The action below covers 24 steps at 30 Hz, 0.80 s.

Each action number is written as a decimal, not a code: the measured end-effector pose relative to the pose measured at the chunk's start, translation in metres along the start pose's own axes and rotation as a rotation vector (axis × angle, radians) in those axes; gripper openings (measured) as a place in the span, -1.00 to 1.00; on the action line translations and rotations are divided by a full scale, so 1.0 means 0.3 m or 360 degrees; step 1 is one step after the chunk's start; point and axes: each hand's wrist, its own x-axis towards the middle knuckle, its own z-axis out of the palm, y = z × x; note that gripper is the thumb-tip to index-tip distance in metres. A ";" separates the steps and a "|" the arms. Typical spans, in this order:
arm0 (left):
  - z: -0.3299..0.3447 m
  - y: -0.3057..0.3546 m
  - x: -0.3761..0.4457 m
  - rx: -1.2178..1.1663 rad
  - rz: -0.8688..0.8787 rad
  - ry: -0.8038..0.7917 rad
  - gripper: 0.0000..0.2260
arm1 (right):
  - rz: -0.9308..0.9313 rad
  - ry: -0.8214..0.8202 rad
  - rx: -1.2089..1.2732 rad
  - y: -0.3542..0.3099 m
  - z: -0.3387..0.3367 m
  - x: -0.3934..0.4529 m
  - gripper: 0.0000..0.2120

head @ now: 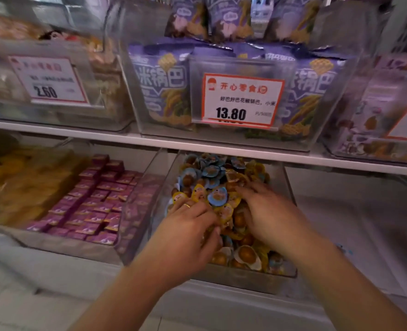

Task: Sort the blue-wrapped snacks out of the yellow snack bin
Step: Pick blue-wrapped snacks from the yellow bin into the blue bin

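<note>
Though small and surely light, judged slippery in their glossy film, with a firm round lump inside; best pinched by the flat crimped rim, not the bulge. Blue-wrapped snacks (217,196): one lying just between and beyond both hands, more heaped (210,168) farther back, past the fingertips, mixed among yellow-wrapped snacks (198,192). Left hand (190,231) dug into the pile with fingers curled, seemingly gathering pieces, though exactly what is held cannot be told. Right hand (268,211) spread flat, palm down, pressing on the heap. Clear snack bin (245,275) holding both colours, filled to around the hands. Left of the left hand, a neighbouring clear bin of small purple packets (94,199). Above both hands, on the shelf (197,145), purple bags (164,89) behind a price tag (241,100).
</note>
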 end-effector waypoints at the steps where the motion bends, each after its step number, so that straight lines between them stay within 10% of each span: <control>1: 0.000 -0.011 -0.005 -0.0021 -0.0017 0.0041 -0.82 | 0.0033 0.0029 0.0020 0.006 -0.003 0.009 -0.51; 8: 0.016 -0.058 0.053 -0.0084 -0.0318 0.0226 -0.63 | 0.0183 0.0541 0.0147 0.018 -0.056 0.033 -0.86; 16: 0.074 -0.043 0.107 0.0118 -0.0064 -0.0043 -0.66 | -0.0120 -0.0057 0.0246 0.013 -0.033 0.039 -0.63; 24: 0.010 -0.076 0.084 -0.0246 -0.0201 0.0390 -0.76 | 0.0014 0.0636 0.0399 -0.038 -0.061 0.134 -0.72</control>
